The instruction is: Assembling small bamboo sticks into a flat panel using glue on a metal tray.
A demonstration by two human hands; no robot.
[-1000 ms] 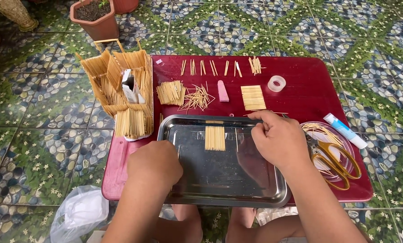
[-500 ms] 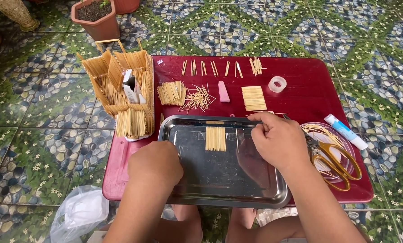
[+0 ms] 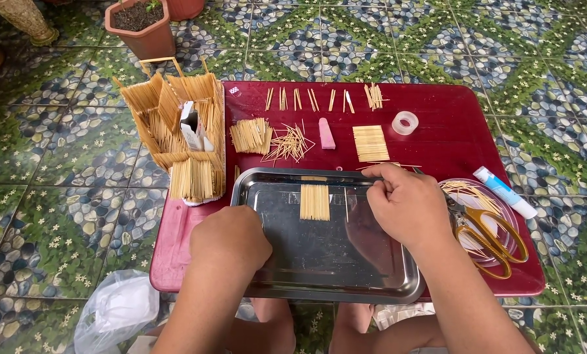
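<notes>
While my right hand (image 3: 408, 204) hovers over the far right part of the tray (image 3: 333, 278), its fingers (image 3: 380, 172) are curled together at the tray's far rim, apparently pinching a thin stick; I cannot tell for sure, as it is too fine to make out. The stick mat (image 3: 314, 201), a small flat row of sticks set side by side, lies on the tray floor just to the left of those fingers, near but apart from them. Its sticks run away from me, so the long axis of each points toward the far rim, while the row itself grows sideways. The right hand is clearly the nearer one. My left hand (image 3: 231, 241) rests closed on the tray's near left edge, fingers folded under; I cannot see whether it holds anything.

The tray is shiny metal and sits on a red tabletop (image 3: 437, 131). Beyond it lie a second mat (image 3: 370, 142), a loose stick heap (image 3: 288, 142), a bundle (image 3: 250, 135), a pink eraser-like block (image 3: 326, 133) and a tape roll (image 3: 405, 122). Scissors (image 3: 483, 233) and a glue tube (image 3: 504, 191) lie to the right, a stick model (image 3: 179, 137) to the left. The floor (image 3: 57, 164) is patterned tile, with a pot (image 3: 143, 26) and a plastic bag (image 3: 116, 313).
</notes>
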